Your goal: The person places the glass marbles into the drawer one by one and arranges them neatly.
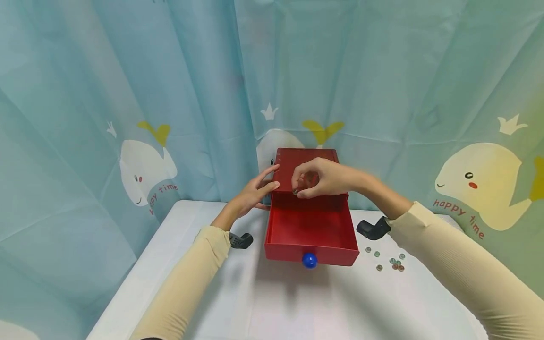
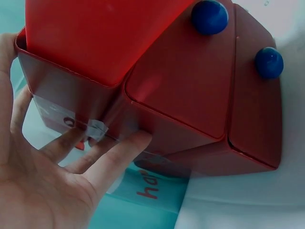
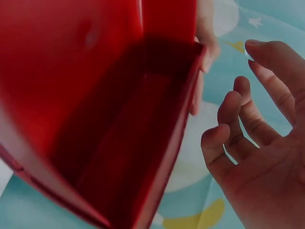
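A red drawer cabinet [image 1: 306, 157] stands on the table, its top drawer [image 1: 286, 252] pulled out with a blue ball knob [image 1: 310, 260] in front. My left hand [image 1: 250, 194] rests spread against the cabinet's left side; in the left wrist view its fairly straight fingers [image 2: 116, 160] touch the red wall. Over the cabinet's front edge, at the back of the drawer, my right hand [image 1: 325, 177] pinches a small round piece [image 1: 295, 192] between thumb and index finger. The other fingers of that hand curl loosely. Fingers mostly cover the piece, so its kind is unclear.
Several small round pieces [image 1: 393, 260], greenish, reddish and grey, lie on the white table [image 1: 170, 264] right of the drawer. Two lower drawers with blue knobs [image 2: 269, 63] are closed. A whale-print curtain [image 1: 204, 94] hangs behind.
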Available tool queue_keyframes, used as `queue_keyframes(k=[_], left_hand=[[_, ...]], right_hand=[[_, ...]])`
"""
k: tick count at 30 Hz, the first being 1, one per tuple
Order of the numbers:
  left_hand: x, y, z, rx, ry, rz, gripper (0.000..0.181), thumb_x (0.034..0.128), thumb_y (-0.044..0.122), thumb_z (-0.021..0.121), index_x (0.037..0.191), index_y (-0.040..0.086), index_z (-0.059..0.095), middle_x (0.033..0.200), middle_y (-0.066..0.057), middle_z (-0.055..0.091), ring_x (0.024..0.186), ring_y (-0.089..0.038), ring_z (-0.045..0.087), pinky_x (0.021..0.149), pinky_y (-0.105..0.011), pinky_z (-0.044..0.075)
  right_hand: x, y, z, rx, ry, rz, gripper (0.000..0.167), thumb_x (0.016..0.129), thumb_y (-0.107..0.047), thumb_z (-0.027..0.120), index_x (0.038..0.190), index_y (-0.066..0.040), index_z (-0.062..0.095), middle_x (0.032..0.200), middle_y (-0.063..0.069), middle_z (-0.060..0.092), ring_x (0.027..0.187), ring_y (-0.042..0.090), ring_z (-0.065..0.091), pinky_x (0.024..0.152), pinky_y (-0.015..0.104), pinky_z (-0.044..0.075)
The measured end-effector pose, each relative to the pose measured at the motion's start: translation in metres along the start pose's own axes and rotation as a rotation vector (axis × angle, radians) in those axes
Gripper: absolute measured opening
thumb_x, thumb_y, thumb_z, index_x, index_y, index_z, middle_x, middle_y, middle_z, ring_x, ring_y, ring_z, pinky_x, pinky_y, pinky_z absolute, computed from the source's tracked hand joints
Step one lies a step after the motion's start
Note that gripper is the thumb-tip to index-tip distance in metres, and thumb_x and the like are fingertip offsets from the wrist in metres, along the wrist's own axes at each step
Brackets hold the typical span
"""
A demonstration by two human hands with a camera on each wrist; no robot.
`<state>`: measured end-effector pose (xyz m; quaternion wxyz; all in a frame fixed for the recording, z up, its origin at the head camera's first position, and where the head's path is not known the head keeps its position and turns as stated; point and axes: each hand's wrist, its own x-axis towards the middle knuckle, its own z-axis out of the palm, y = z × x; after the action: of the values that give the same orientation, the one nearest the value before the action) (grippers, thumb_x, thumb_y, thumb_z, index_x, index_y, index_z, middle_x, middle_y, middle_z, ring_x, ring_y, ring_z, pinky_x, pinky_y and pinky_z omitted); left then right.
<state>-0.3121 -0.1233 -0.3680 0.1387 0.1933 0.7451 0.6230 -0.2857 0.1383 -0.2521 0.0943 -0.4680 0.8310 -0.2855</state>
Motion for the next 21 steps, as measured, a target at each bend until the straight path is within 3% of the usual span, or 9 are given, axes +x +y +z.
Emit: queue_keyframes(k=[11,21], left_hand=[[-0.001,0.001,-0.001,0.005,0.005,-0.002,0.061,0.103,0.04,0.058,0.158,0.048,0.032,0.163,-0.011,0.033,0.143,-0.034,0.042,0.091,-0.061,0.056],[-0.001,-0.001,-0.002,0.007,0.007,-0.004,0.061,0.103,0.042,0.058,0.158,0.049,0.032,0.163,-0.01,0.033,0.142,-0.033,0.043,0.091,-0.061,0.056]], right_hand=[[0.017,-0.004,0.022,-0.049,-0.006,-0.02,0.013,0.09,-0.019,0.08,0.099,-0.024,0.072,0.087,-0.009,0.067,0.081,0.015,0.063,0.073,0.033,0.058],[0.022,-0.006,0.028,-0.039,-0.012,-0.041,0.012,0.09,-0.018,0.079,0.098,-0.023,0.072,0.084,-0.007,0.066,0.078,0.015,0.063,0.072,0.032,0.056]])
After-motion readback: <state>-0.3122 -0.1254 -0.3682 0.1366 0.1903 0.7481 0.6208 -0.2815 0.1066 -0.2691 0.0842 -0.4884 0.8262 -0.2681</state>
